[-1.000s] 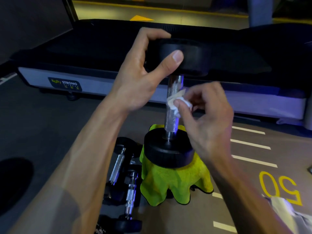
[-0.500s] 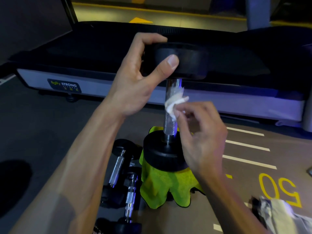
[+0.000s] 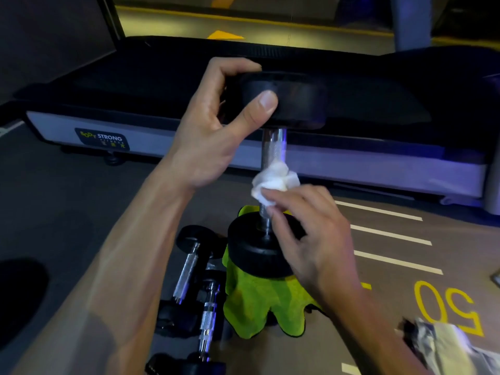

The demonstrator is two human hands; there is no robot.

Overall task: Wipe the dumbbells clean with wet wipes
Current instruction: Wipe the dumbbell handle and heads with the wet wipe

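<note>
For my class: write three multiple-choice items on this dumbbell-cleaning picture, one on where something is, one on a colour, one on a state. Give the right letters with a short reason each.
1. Where does the upright dumbbell stand?
A. on the treadmill belt
B. on a cloth on the floor
C. on a shelf

2. What colour is the cloth under it?
A. yellow-green
B. red
C. white

3. What is the right hand doing?
A. hanging idle
B. lifting a second dumbbell
C. pinching a wet wipe against the metal handle

Answers:
1 B: its lower weight sits on the cloth, in front of the treadmill.
2 A: the fabric draping below the weight is bright yellow-green.
3 C: the fingertips hold the crumpled white wet wipe at the handle, while the left hand grips the top weight.
</note>
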